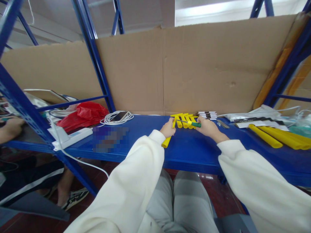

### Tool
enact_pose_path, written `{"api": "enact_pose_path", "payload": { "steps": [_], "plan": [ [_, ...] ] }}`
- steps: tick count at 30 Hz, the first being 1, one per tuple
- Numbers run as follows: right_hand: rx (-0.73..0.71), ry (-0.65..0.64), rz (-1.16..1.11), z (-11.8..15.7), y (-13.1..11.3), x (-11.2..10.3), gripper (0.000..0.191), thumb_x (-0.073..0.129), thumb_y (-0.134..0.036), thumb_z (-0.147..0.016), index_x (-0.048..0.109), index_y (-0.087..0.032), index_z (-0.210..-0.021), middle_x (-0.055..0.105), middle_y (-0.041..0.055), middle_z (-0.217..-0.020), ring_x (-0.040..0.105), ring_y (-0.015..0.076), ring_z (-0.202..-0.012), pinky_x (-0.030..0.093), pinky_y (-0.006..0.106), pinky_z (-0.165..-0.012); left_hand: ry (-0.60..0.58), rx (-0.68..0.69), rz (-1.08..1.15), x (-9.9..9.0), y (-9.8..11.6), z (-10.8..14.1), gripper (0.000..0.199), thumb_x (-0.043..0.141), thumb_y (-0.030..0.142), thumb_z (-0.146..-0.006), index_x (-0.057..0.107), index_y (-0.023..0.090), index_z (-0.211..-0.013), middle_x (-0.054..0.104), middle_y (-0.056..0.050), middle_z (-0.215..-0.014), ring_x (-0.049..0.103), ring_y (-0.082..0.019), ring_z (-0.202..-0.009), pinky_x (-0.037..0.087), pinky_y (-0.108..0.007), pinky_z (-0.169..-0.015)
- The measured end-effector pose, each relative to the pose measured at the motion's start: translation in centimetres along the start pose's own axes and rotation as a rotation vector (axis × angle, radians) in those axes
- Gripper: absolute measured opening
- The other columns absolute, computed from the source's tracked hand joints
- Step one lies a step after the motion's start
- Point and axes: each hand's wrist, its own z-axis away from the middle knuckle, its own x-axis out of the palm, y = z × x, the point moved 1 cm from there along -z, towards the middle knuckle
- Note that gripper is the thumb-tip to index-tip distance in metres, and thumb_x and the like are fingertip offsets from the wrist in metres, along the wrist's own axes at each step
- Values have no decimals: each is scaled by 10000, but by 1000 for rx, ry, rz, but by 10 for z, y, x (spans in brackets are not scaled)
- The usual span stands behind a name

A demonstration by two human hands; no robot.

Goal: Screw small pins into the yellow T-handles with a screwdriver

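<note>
My left hand (168, 128) is closed around a yellow plastic piece (166, 142), whose tube-like end sticks out below the fingers. In my right hand (207, 127) is a screwdriver (194, 124) with a green and yellow handle. Its shaft points left, and the tip reaches the yellow piece near my left fingers; whether it touches cannot be made out. Just behind the screwdriver, several similar yellow pieces (186, 117) lie in a row on the blue table (191, 152).
Right of my hand lie a small stack of white and black strips (207, 115), a grey flat piece (223, 124) and long yellow tubes (266, 136). Leftward are a coiled white cable (116, 118), a power strip (77, 136) and a red bag (84, 115). Another person's arm (11, 129) shows far left.
</note>
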Motion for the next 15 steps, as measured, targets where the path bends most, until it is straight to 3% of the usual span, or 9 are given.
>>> {"api": "enact_pose_path", "payload": {
  "steps": [8,15],
  "plan": [
    [-67,6,-26,0,0,-1,139,582,-290,-826,656,-209,-911,742,101,-980,696,248,-900,463,285,-687,-9,-9,-43,-1,1,1,508,504,48,-864,415,137,-1357,731,-110,-1074,698,-153,-653,571,-307,-804],
    [-15,-25,-36,-3,4,3,241,638,-257,-772,649,-193,-1005,748,113,-942,698,264,-851,439,284,-651,-9,-6,-70,0,0,0,504,512,43,-858,434,158,-1343,726,-104,-1121,718,-156,-710,568,-293,-818]
  ]
}}
